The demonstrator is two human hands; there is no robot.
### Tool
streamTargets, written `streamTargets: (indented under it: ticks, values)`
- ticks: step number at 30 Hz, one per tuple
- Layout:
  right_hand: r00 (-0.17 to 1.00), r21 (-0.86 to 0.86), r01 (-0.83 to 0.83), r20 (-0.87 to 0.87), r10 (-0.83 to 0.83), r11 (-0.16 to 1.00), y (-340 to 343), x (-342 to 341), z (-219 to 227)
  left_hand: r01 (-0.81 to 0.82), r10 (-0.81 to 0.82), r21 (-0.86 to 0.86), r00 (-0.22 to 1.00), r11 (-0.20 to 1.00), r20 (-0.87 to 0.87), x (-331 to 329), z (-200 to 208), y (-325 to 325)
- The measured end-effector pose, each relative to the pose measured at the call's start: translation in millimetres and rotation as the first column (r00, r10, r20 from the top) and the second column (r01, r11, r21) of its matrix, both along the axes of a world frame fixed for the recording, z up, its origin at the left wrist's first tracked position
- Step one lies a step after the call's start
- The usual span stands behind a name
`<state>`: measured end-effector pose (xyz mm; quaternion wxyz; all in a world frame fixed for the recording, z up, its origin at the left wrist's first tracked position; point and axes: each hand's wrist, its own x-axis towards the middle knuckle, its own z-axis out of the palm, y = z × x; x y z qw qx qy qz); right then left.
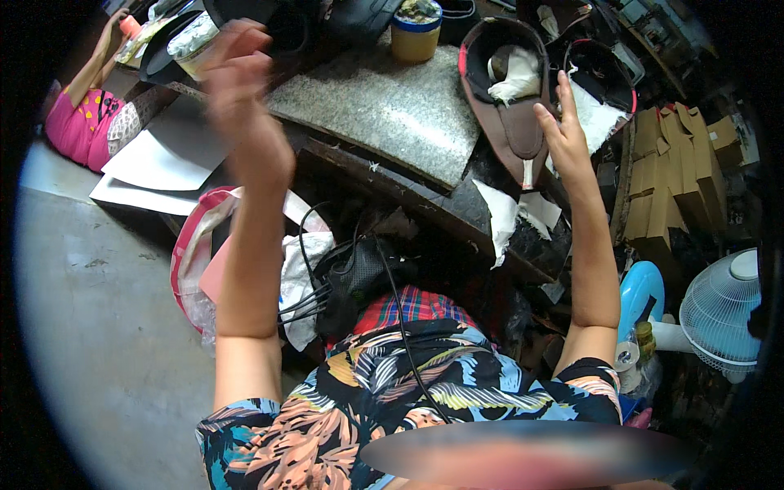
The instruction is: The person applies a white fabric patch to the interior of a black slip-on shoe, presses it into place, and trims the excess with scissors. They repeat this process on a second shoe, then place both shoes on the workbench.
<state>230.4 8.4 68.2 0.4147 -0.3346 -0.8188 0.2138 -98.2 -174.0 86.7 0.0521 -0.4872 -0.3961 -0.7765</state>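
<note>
My left hand (238, 77) is raised at the upper left, smeared by motion, so its fingers do not show clearly. It hangs in front of a pale tub (194, 37) with a whitish, crusted top. My right hand (569, 139) is held up, fingers stretched out and nothing in it. Beside it lies a brown shoe upper (502, 122) with a black lining, a red edge tab and crumpled white material (517, 75) inside. A second dark shoe piece (600, 69) with red edging lies just past the hand, over a white sheet. Whether the right fingertips touch either piece, I cannot tell.
A grey stone slab (384, 110) lies on the bench, with a blue-rimmed yellowish tub (416, 33) behind it. Torn white scraps (498, 216) lie near the bench edge. Cardboard boxes (674, 171) and a fan (723, 306) stand right. Another person (86, 126) in pink is at far left.
</note>
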Motion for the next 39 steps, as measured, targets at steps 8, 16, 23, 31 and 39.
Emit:
streamTargets:
  ticks: [8, 16, 23, 31, 39]
  values:
    - [0.941, 0.574, -0.318, 0.091, 0.327, 0.754, -114, 31, 132, 0.276, -0.048, 0.152, 0.603, 0.949, -0.796, 73, 109, -111]
    - [0.745, 0.344, -0.642, 0.493, 0.450, 0.685, -155, 10, 98, 0.259, -0.174, -0.040, 0.518, 0.965, -0.837, 91, 104, -113]
    - [0.781, 0.229, -0.559, 0.469, 0.413, 0.797, -142, 32, 47, 0.281, -0.228, -0.100, 0.472, 0.954, -0.852, 93, 94, -105]
    - [0.864, 0.120, -0.390, 0.389, 0.318, 0.913, -132, 50, 25, 0.263, -0.381, -0.282, 0.501, 0.923, -0.777, 92, 80, -103]
    - [0.882, 0.102, -0.341, 0.378, 0.280, 0.935, -128, 58, 9, 0.268, -0.400, -0.303, 0.486, 0.914, -0.777, 92, 68, -94]
